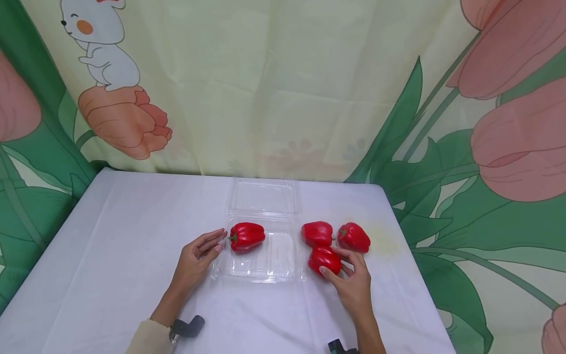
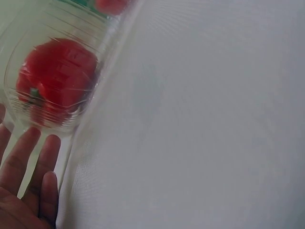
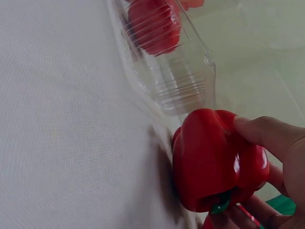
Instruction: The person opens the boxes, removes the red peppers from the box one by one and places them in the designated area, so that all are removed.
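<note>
The person's right hand (image 1: 353, 285) curled its fingers around a red pepper (image 1: 325, 260) that lay on the white table (image 1: 110, 246), just right of the clear plastic clamshell box (image 1: 265, 268). The left hand (image 1: 196, 255) lay relaxed with straight fingers at the box's left edge, beside another pepper (image 1: 246, 236) inside. Two more peppers (image 1: 317, 233) sat just behind the held one.
</note>
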Action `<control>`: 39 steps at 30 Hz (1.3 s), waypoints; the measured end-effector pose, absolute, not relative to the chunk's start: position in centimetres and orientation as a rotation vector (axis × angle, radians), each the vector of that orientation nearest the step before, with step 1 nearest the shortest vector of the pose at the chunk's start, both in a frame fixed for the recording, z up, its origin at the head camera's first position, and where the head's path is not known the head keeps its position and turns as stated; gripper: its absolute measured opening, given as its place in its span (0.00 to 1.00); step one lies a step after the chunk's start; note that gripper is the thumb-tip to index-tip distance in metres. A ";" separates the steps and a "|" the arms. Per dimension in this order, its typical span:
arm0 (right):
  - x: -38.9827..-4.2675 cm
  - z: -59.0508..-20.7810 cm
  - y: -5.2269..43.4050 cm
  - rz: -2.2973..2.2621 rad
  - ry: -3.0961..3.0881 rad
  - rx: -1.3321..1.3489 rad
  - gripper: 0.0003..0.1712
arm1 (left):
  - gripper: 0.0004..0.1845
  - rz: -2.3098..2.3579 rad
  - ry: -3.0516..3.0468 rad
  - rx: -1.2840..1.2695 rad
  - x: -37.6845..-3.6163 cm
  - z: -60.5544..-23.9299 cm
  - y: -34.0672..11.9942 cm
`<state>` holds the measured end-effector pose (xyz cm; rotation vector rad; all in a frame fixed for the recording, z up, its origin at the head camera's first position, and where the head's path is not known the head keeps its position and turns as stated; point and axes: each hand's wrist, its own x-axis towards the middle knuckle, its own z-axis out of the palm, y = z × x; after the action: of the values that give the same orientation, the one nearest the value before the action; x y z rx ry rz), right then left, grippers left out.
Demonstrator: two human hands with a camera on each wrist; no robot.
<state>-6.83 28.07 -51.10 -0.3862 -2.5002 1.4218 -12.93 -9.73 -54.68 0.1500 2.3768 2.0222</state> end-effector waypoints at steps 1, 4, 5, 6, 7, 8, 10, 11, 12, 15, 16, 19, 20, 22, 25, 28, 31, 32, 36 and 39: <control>-6.8 -51.1 28.1 1.420 -2.506 -0.393 0.43 | 0.23 2.016 2.382 0.160 -12.9 -54.7 -9.7; -6.9 -51.2 28.1 1.420 -2.517 -0.403 0.43 | 0.23 2.007 2.393 0.188 -12.9 -54.7 -9.8; -6.9 -51.2 28.1 1.422 -2.520 -0.404 0.44 | 0.23 2.009 2.398 0.202 -12.9 -54.8 -9.8; -6.9 -51.2 28.1 1.422 -2.524 -0.404 0.44 | 0.23 2.007 2.399 0.207 -12.9 -54.8 -9.8; -6.9 -51.2 28.0 1.414 -2.532 -0.404 0.44 | 0.23 2.005 2.401 0.217 -12.9 -54.8 -9.8; -6.9 -51.1 28.0 1.408 -2.539 -0.402 0.44 | 0.23 2.006 2.400 0.219 -12.9 -54.8 -9.8; -6.9 -51.0 27.9 1.389 -2.555 -0.402 0.44 | 0.23 2.007 2.396 0.214 -12.9 -54.8 -9.9; -6.9 -50.9 27.9 1.377 -2.561 -0.401 0.44 | 0.23 2.009 2.391 0.209 -12.9 -54.8 -9.9; -6.9 -50.8 27.8 1.360 -2.567 -0.399 0.45 | 0.23 2.007 2.385 0.199 -12.9 -54.7 -9.9; -6.9 -50.5 27.7 1.315 -2.561 -0.381 0.44 | 0.23 2.018 2.370 0.175 -12.9 -54.6 -9.9; -6.9 -50.4 27.6 1.302 -2.555 -0.374 0.44 | 0.23 2.021 2.367 0.171 -12.9 -54.6 -9.9; -7.0 -50.0 27.3 1.269 -2.534 -0.353 0.43 | 0.23 2.027 2.369 0.175 -12.9 -54.6 -9.9; -7.1 -49.9 27.2 1.266 -2.523 -0.349 0.43 | 0.23 2.026 2.371 0.179 -12.9 -54.7 -9.9; -7.1 -49.6 26.9 1.262 -2.505 -0.345 0.43 | 0.23 2.024 2.374 0.191 -12.9 -54.8 -9.9; -7.3 -49.0 26.5 1.271 -2.464 -0.326 0.42 | 0.23 2.028 2.365 0.189 -12.9 -55.0 -10.0; -7.5 -48.4 26.0 1.271 -2.433 -0.287 0.41 | 0.22 2.033 2.364 0.179 -12.9 -55.1 -10.0; -7.7 -47.9 25.4 1.247 -2.427 -0.253 0.41 | 0.22 2.032 2.372 0.173 -12.9 -55.2 -9.9; -7.8 -47.7 25.3 1.237 -2.426 -0.241 0.42 | 0.22 2.029 2.377 0.176 -12.9 -55.2 -9.9; -8.3 -46.9 24.6 1.221 -2.415 -0.158 0.44 | 0.22 2.019 2.398 0.208 -12.9 -55.3 -10.0; -8.7 -46.4 24.0 1.247 -2.403 -0.080 0.45 | 0.22 2.025 2.396 0.227 -12.9 -55.3 -10.1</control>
<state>-8.66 23.99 -46.37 -0.0799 -2.4031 1.2468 -12.87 -10.09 -55.32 0.2267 2.3960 2.0246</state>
